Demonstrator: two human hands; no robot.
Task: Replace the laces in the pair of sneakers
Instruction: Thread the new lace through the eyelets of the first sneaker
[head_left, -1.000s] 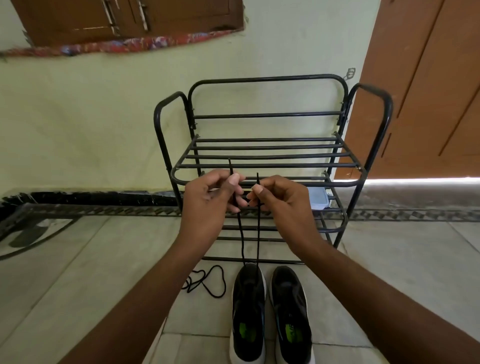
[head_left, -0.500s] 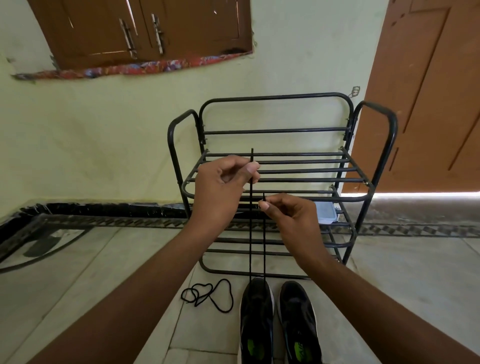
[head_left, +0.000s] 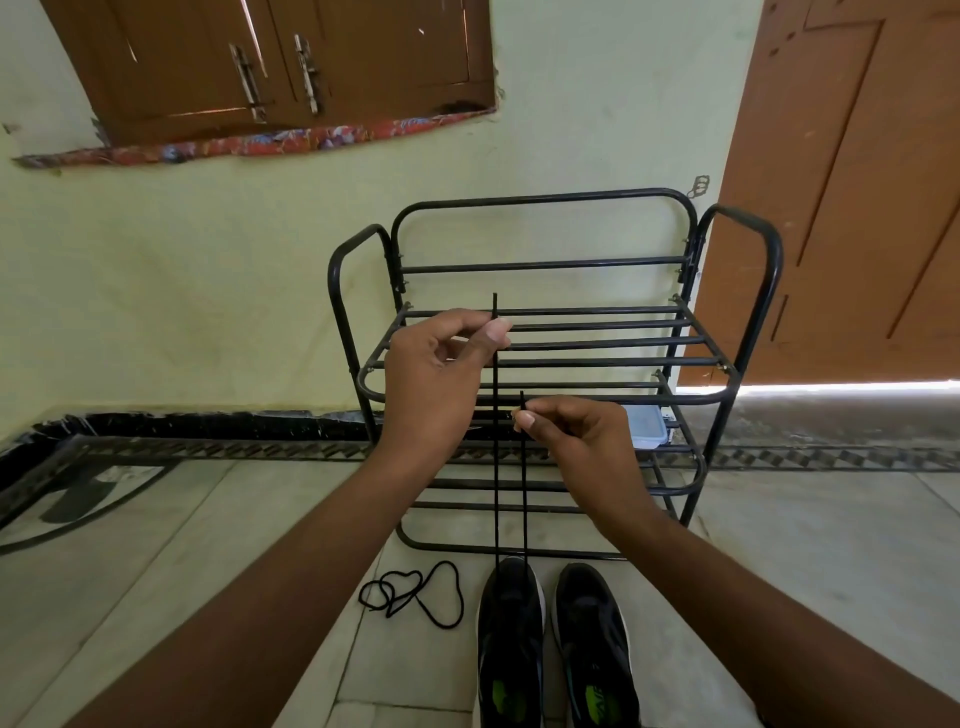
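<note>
Two black sneakers stand side by side on the floor, the left sneaker (head_left: 510, 634) and the right sneaker (head_left: 594, 639). A black lace (head_left: 496, 488) rises taut in two strands from the toe end of the left sneaker. My left hand (head_left: 441, 374) pinches the longer strand near its tip, high up. My right hand (head_left: 576, 441) pinches the shorter strand near its tip, lower down. A second black lace (head_left: 415, 592) lies loosely coiled on the floor, left of the sneakers.
A black metal shoe rack (head_left: 550, 364) stands against the wall straight behind the sneakers, with a clear plastic box (head_left: 647, 426) on its lower shelf. A brown door (head_left: 852, 182) is at the right, a wooden cupboard (head_left: 275, 62) up on the wall.
Both hands started level and close together. My left hand has risen with its strand, while my right hand stayed lower, so the two lace ends are now at different heights.
</note>
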